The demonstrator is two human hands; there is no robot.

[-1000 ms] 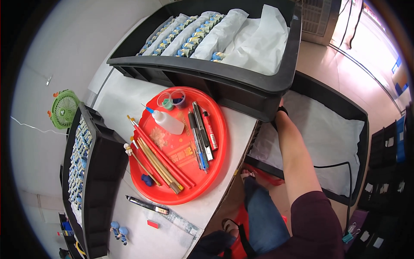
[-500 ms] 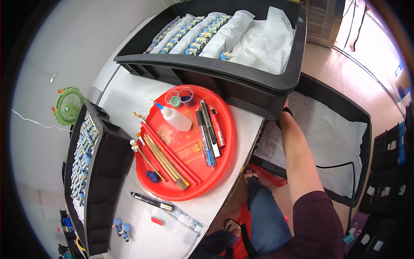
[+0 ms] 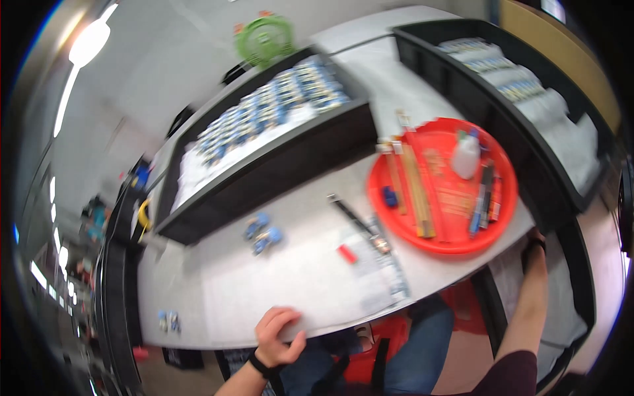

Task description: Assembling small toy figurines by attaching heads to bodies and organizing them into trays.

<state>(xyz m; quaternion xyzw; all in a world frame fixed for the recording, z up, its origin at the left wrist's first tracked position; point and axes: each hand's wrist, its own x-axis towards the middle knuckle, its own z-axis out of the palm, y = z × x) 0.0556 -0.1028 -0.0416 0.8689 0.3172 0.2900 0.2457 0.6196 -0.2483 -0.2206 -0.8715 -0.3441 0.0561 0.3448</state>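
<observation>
My left hand (image 3: 279,336), with a dark band at its wrist, is at the front edge of the white table (image 3: 231,297). Its fingers are loosely bent with the thumb apart, and nothing shows in them. My right arm (image 3: 528,303) reaches forward at the right, past the table's edge. Only part of my right hand (image 3: 538,235) shows, beside the corner of a black crate (image 3: 555,198); its fingers are hidden. Below that arm is a lower black crate (image 3: 581,264) lined with white sheet. Two small blue-haired figurines (image 3: 263,234) lie on the table beyond my left hand.
A round red tray (image 3: 376,204) carries brushes, pens and a white squeeze bottle (image 3: 466,158). A long black crate (image 3: 277,175) holds rows of figurines. A cutter knife (image 3: 356,221) and red block (image 3: 347,254) lie near the tray. A green fan (image 3: 264,41) stands behind.
The view has swung left, so the tray and crates appear farther right. My left hand has come into view at the table's front edge. My right arm still reaches past the black crate.
</observation>
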